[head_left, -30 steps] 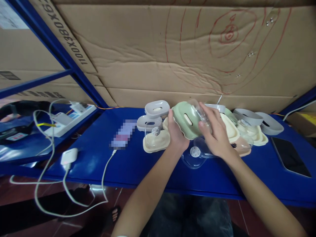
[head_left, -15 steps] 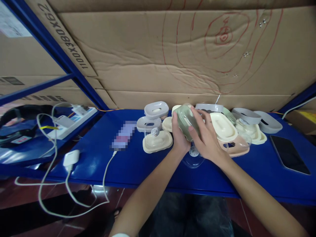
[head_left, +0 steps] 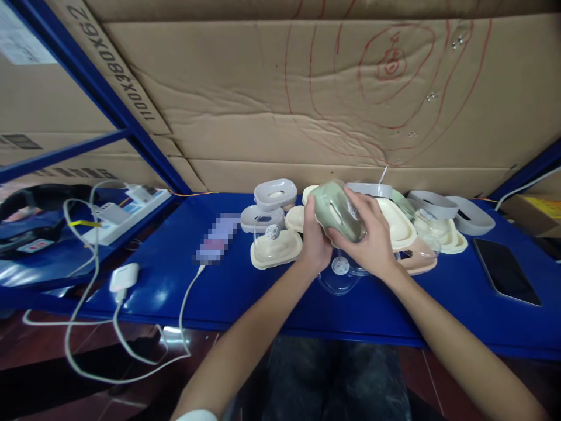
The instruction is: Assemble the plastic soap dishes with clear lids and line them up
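Between my two hands is a green soap dish (head_left: 335, 207) with a clear cover over it, tilted above the table. My left hand (head_left: 316, 241) grips its left side from below. My right hand (head_left: 371, 234) closes on the right side, thumb along the near edge and fingers over the far part. Just below them, a clear plastic lid (head_left: 340, 283) with a round white sticker lies on the blue table (head_left: 280, 304). A cream tray (head_left: 277, 251) with a stickered clear cover sits to the left. Beyond my right wrist are a cream tray (head_left: 398, 225) and a pink tray (head_left: 418, 257).
Grey oval trays (head_left: 275, 196) are stacked at the back left, with more grey trays (head_left: 475, 216) at the back right. A black phone (head_left: 506, 272) lies on the right. Cabled at left are a blurred-out phone (head_left: 217, 240) and a white charger (head_left: 124, 278). Cardboard (head_left: 245, 88) stands behind.
The green soap dish has turned in my hands, so that its slot now shows. My right hand has shifted from lying over it to holding its right side.
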A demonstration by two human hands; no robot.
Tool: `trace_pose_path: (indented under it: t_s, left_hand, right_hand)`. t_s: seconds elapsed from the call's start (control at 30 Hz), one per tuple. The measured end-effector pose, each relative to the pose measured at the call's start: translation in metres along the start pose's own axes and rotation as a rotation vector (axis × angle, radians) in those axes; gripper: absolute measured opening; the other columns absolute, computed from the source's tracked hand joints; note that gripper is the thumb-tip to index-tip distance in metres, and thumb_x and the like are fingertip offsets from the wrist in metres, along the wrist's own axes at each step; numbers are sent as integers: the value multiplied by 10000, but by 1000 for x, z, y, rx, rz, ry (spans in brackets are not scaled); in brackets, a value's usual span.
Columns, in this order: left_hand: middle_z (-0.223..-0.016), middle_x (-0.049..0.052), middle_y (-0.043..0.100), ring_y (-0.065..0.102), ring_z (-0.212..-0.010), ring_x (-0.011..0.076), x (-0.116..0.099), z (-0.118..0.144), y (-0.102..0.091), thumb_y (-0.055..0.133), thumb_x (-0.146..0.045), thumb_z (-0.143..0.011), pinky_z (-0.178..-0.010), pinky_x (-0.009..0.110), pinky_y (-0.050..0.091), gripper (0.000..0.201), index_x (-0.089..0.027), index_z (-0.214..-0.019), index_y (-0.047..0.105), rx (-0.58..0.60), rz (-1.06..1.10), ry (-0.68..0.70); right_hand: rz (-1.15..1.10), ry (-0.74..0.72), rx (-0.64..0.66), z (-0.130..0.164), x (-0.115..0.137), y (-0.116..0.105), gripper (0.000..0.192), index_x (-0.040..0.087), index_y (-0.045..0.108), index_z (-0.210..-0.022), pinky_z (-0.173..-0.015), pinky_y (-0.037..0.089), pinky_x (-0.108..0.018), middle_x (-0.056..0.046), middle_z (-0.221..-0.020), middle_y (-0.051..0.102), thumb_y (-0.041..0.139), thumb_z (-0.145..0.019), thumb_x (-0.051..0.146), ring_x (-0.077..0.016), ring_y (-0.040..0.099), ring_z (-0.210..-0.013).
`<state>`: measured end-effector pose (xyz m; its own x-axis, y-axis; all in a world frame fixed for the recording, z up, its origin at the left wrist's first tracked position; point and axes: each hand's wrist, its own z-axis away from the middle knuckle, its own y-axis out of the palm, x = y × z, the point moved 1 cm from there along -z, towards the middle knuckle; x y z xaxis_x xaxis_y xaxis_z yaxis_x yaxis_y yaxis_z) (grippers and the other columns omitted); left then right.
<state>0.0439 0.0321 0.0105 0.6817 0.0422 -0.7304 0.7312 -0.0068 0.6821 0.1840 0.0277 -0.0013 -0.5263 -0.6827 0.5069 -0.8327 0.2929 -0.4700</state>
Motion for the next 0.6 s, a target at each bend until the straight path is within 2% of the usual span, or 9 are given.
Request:
trace_pose_path:
  t_s: [0.07, 0.17, 0.23, 0.3, 0.4, 0.47, 0.6]
  left_hand:
    - [-1223, 96, 817, 765, -1227, 329, -22, -3, -9, 615, -600, -1061, -984, 438, 639, 430, -227, -1222, 755, 96, -143, -45]
    - [-1019, 119, 821, 796, -960, 324, -52, -12, -28, 749, -707, -934, -814, 433, 654, 569, -191, -1174, 766, 231, -372, -237]
    - [-945, 114, 802, 762, -821, 274, -62, -17, -39, 869, -707, -829, -728, 390, 639, 623, -171, -1132, 777, 249, -461, -291]
    - [-932, 92, 785, 715, -776, 208, -60, -21, -48, 970, -625, -755, -698, 324, 615, 597, -160, -1081, 787, 232, -495, -259]
    - [-953, 74, 778, 689, -784, 171, -49, -21, -56, 1012, -530, -737, -718, 295, 606, 556, -160, -1092, 799, 242, -471, -203]
    - [-981, 75, 789, 698, -795, 177, -43, -21, -61, 998, -512, -763, -740, 313, 610, 544, -172, -1137, 801, 260, -433, -171]
    - [-1081, 81, 812, 758, -936, 239, -42, -20, -69, 985, -487, -796, -822, 360, 619, 543, -221, -1224, 783, 285, -360, -110]
  right_hand:
    - [10, -44, 15, -4, -3, -14, 815, 389, 539, -1674, -1223, 548, -610, -111, -1550, 626, 853, -922, 411, -365, 639, -1440]
    - [52, -112, 184, -10, -7, -33, 874, 421, 512, -1686, -1247, 531, -619, -92, -1623, 588, 895, -901, 442, -382, 616, -1478]
    - [95, -133, 325, -12, -8, -40, 937, 439, 459, -1716, -1253, 528, -627, -90, -1693, 525, 910, -896, 482, -398, 591, -1513]
    - [124, -127, 397, -12, -9, -41, 997, 450, 387, -1749, -1274, 508, -643, -92, -1754, 454, 910, -902, 513, -412, 544, -1563]
    - [80, -109, 340, -12, -12, -38, 1128, 428, 344, -1764, -1317, 443, -687, -118, -1784, 409, 959, -834, 595, -448, 467, -1621]
    - [-30, -51, 231, -12, -14, -35, 1133, 406, 371, -1745, -1306, 457, -683, -134, -1765, 435, 969, -809, 630, -446, 502, -1593]
    - [-379, 260, 45, -10, -13, -28, 792, 375, 536, -1583, -1193, 590, -579, -109, -1602, 618, 890, -911, 601, -353, 659, -1440]
